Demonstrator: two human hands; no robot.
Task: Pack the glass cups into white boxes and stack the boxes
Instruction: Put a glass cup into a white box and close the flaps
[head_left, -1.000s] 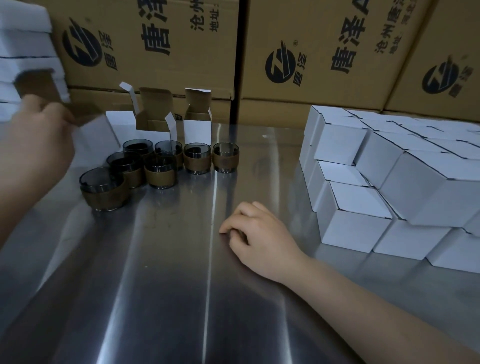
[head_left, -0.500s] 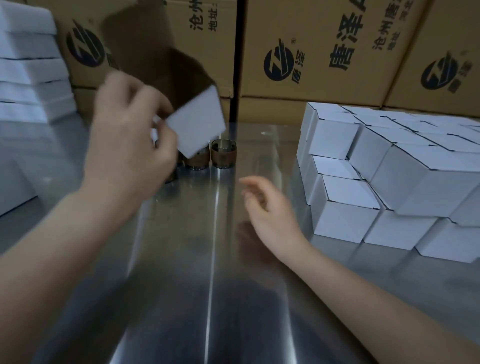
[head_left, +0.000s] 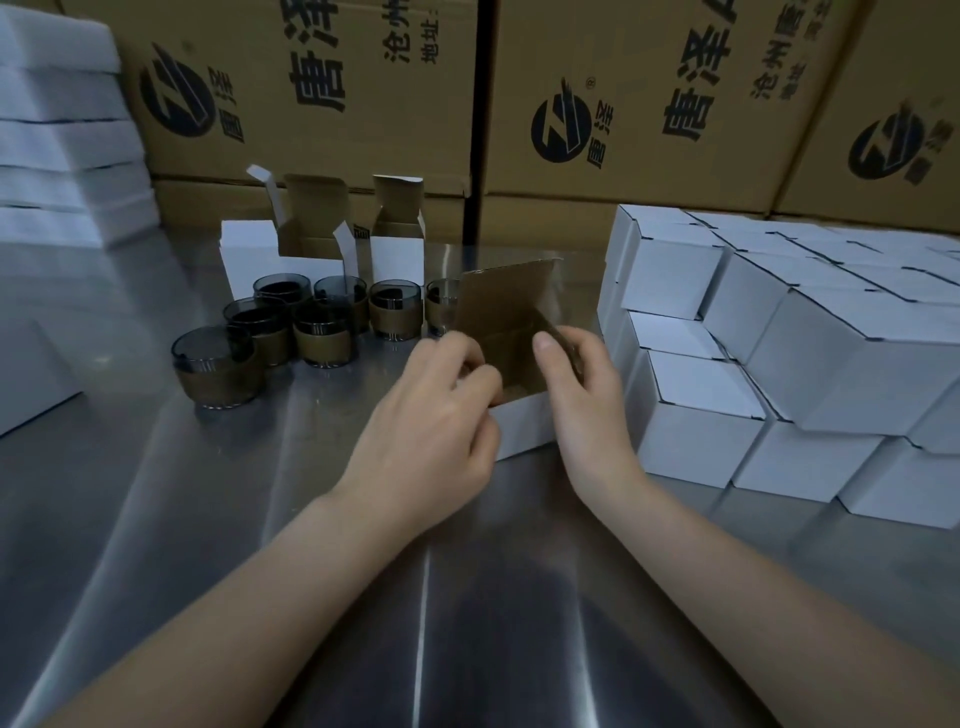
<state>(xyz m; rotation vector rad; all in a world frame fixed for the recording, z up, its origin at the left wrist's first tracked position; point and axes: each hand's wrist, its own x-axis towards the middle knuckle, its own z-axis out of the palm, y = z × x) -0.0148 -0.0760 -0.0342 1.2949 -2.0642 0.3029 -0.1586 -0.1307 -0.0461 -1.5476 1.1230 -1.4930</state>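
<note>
A small white box (head_left: 519, 431) with a brown inside stands on the steel table (head_left: 260, 519), its top flap raised. My left hand (head_left: 431, 415) grips its left side and my right hand (head_left: 582, 384) grips its right side, thumb over the rim. Several smoky glass cups (head_left: 322, 332) with brown bands stand in a cluster to the left, the nearest cup (head_left: 215, 371) at the front. The box hides part of the rightmost cup. Behind the cups stand two opened white boxes (head_left: 397, 234). A stack of closed white boxes (head_left: 779, 364) fills the right.
Large brown printed cartons (head_left: 623, 104) line the back wall. Flat white box blanks (head_left: 62, 156) are piled at the far left, and another white box (head_left: 31, 384) sits at the left edge.
My left hand carried the box from the far left across to the table's middle. My right hand rose from the table and took hold of the box's right side.
</note>
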